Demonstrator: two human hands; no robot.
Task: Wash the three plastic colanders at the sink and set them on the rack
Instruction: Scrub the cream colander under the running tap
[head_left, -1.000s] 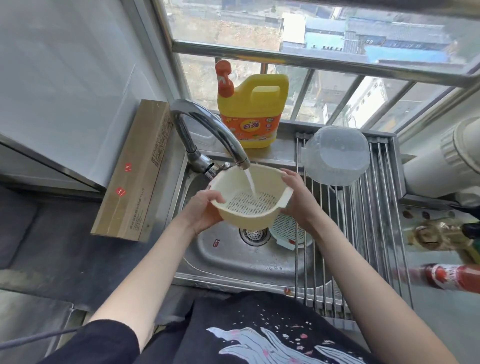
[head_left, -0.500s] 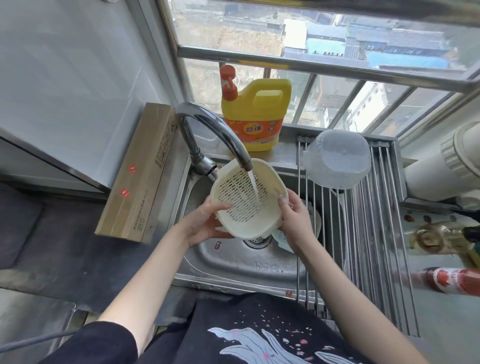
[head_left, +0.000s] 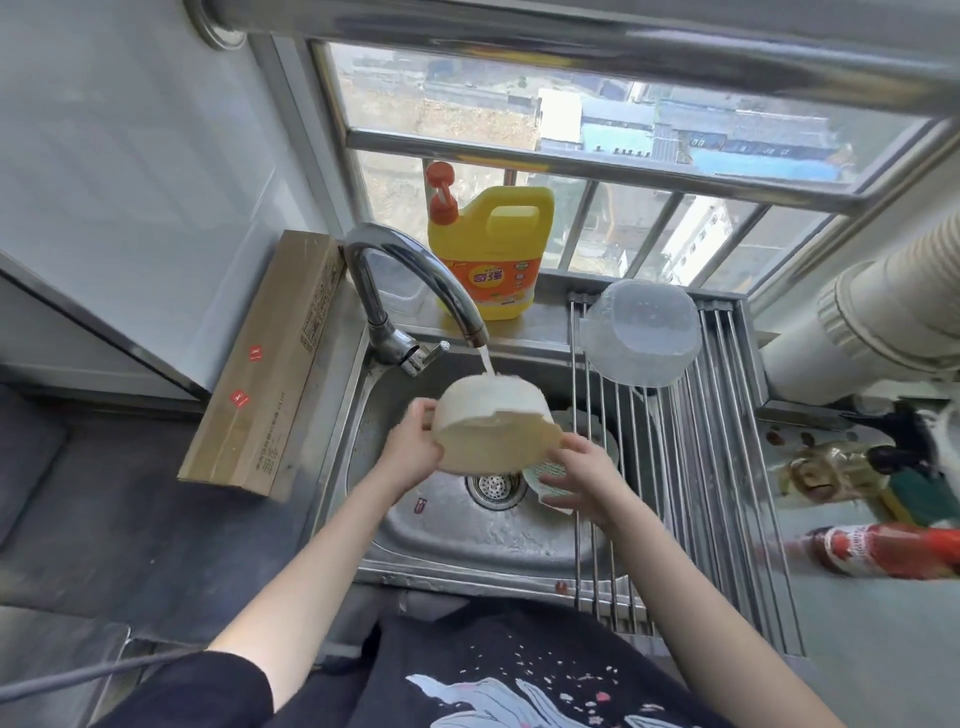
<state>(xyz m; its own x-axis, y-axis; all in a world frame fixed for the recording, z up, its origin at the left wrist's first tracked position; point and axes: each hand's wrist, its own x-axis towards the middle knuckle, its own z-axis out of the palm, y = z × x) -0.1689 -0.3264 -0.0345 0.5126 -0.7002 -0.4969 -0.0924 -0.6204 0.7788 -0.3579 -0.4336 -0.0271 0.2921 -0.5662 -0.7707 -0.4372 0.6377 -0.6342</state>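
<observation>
Colanders, we count three: cream colander (head_left: 493, 423) under the tap (head_left: 415, 280), our left hand (head_left: 413, 447) gripping its rim | right hand (head_left: 582, 480) spread loose beside it | white colander (head_left: 550, 475) in sink (head_left: 467, 540) | clear colander (head_left: 641, 332) upturned on rack (head_left: 727, 467) | one soap jug (head_left: 491, 252) behind.

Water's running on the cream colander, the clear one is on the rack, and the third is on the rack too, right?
Not quite. The head view shows the third colander lying in the sink, not on the rack. Cream colander under the water and clear colander on the rack are right.
</observation>
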